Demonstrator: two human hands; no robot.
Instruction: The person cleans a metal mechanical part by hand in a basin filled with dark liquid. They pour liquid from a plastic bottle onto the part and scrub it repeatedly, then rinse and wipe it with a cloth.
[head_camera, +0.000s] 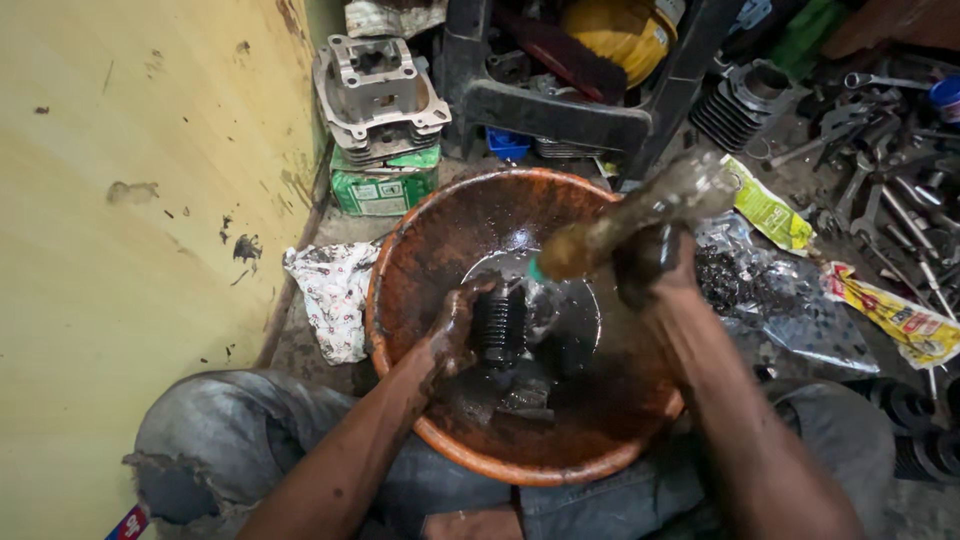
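Note:
My left hand (450, 335), wet and oily, grips a black ribbed engine part (500, 322) low in an orange bowl (420, 225) that holds dark liquid. My right hand (652, 262) holds a grimy plastic bottle (640, 215) tilted over the bowl, its neck pointing down and left toward the part. The bottle is blurred. More dark pieces lie under the liquid at the bowl's bottom. The bowl rests between my knees.
A yellow wall runs along the left. A grey engine cylinder block (380, 95) sits on a green box (385, 190) behind the bowl. A patterned rag (335, 290) lies left of the bowl. Wrenches (890, 190), finned cylinders (745, 100) and plastic wrappers (770, 215) crowd the right.

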